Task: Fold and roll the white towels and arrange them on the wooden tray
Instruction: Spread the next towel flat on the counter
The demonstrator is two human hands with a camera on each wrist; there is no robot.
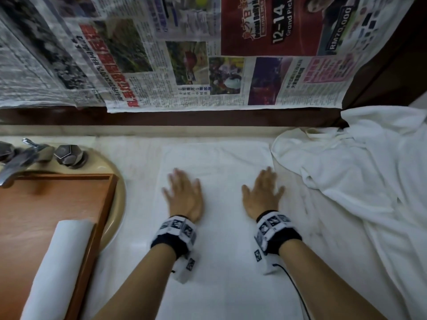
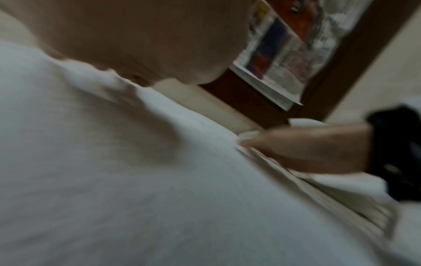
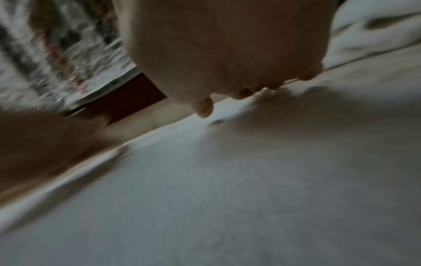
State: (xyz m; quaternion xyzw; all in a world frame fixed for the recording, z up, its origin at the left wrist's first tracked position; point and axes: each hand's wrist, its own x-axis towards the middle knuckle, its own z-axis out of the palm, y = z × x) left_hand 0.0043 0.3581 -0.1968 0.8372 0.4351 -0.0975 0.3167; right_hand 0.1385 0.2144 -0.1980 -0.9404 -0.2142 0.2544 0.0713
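Observation:
A white towel (image 1: 217, 250) lies spread flat on the counter in front of me, folded into a long strip. My left hand (image 1: 183, 192) and my right hand (image 1: 263, 190) both press flat on its far half, fingers straight and spread, side by side. The left hand is blurred. On the wooden tray (image 1: 46, 204) at the left lies one rolled white towel (image 1: 60, 269). In the left wrist view my left palm (image 2: 136, 36) sits on the towel (image 2: 159, 198) and the right hand (image 2: 307, 149) shows beyond. The right wrist view shows straight fingers (image 3: 205, 108) on the cloth (image 3: 250, 180).
A heap of loose white towels (image 1: 360, 181) covers the counter at the right. The tray rests over a beige sink (image 1: 115, 181) with a metal tap (image 1: 13, 167) and knob (image 1: 68, 155). Newspaper (image 1: 184, 65) hangs on the wall behind.

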